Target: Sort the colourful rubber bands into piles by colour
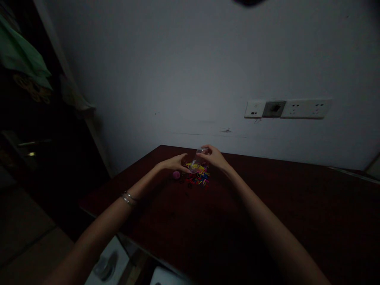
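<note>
A small clear container (199, 156) is tilted over a pile of colourful bands (202, 178) on the dark red table (178, 213). Its upper end is gripped by my right hand (214, 157). On the other side of the pile, my left hand (175, 163) is curved with thumb and fingers apart, near the container's lower end. Yellow bands show at that lower end; whether they lie inside or behind it is hard to tell. Beside the pile, below my left hand, lies a pink round object (176, 174).
Behind the table rises a pale wall with a row of sockets (305, 109). A dark door (38, 134) with a handle stands at the left, green cloth (22, 53) hanging there. Below the front edge, a clear item (103, 268) sits on a white surface.
</note>
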`<state>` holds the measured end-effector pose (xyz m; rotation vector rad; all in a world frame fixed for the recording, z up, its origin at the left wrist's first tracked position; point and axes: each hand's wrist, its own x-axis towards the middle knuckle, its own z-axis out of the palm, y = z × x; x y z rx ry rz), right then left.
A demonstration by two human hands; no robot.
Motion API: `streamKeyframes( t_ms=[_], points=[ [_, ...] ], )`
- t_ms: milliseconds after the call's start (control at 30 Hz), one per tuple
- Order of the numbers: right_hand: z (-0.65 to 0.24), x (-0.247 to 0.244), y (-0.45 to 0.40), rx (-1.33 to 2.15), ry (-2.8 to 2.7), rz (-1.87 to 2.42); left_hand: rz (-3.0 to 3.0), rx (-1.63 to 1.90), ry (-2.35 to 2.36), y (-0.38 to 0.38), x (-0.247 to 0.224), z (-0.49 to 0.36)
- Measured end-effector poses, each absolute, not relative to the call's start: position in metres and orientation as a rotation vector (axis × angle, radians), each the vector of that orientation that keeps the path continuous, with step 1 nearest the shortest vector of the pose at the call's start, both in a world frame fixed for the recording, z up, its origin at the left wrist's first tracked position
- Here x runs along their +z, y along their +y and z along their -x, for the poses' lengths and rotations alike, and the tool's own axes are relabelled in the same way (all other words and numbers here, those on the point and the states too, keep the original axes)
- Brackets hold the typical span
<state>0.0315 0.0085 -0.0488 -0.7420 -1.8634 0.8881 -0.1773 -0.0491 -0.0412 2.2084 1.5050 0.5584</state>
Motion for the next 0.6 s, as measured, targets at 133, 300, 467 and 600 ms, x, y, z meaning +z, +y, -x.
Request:
streamKeyframes(
  t_ms=[133,300,467,600],
  points=[
    [-0.051,-0.037,0.014,0.960,-1.828,0.795,-2.210,0.222,1.681,-0.054,-0.054,0.207],
    [-0.062,-0.035,0.019,1.206,-1.680,0.795,-2.202,0.155,1.746,-0.059,-0.072,0.217],
    [-0.062,-0.041,0.017,1.370,-1.612,0.688,-2.040,0.482,1.743,-0.053,-0.082,0.217],
    [-0.059,-0.047,0.019,1.288,-1.661,0.672,-1.535,0.942,1.598,-0.047,-0.077,0.213]
  ],
)
